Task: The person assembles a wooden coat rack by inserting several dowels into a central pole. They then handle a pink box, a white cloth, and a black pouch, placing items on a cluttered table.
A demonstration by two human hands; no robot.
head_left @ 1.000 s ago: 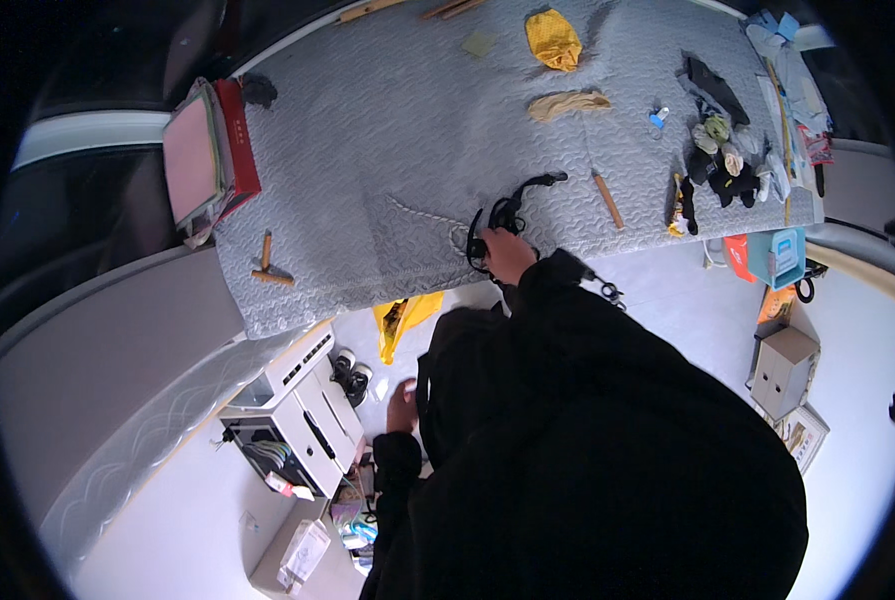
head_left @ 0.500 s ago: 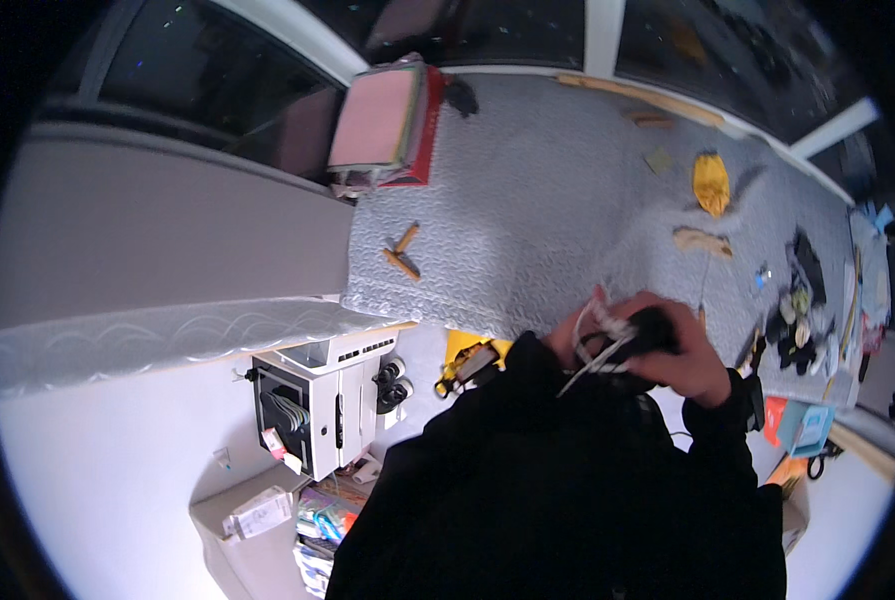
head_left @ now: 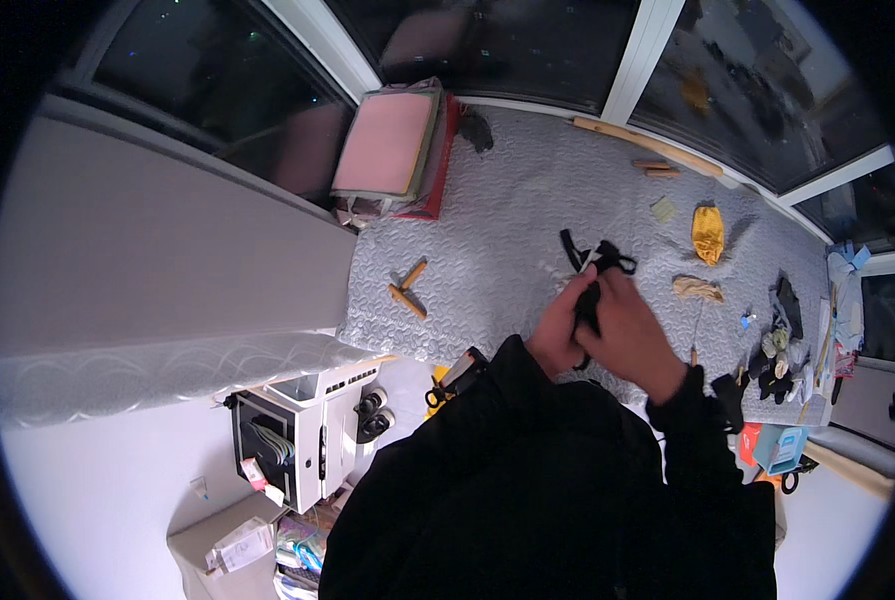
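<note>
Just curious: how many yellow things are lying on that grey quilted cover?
1: a yellow pouch-like item lies at the cover's far right, beyond the hands. Something yellow also peeks out below the cover's near edge; more may be hidden.

Head-worn fisheye, steeply downward, close overhead

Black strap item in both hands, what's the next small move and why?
Probably lower the black strap item onto the grey quilted mat and spread it flat. Left hand and right hand hold it bunched together above the mat, its loops dangling, so its shape is hard to judge.
</note>
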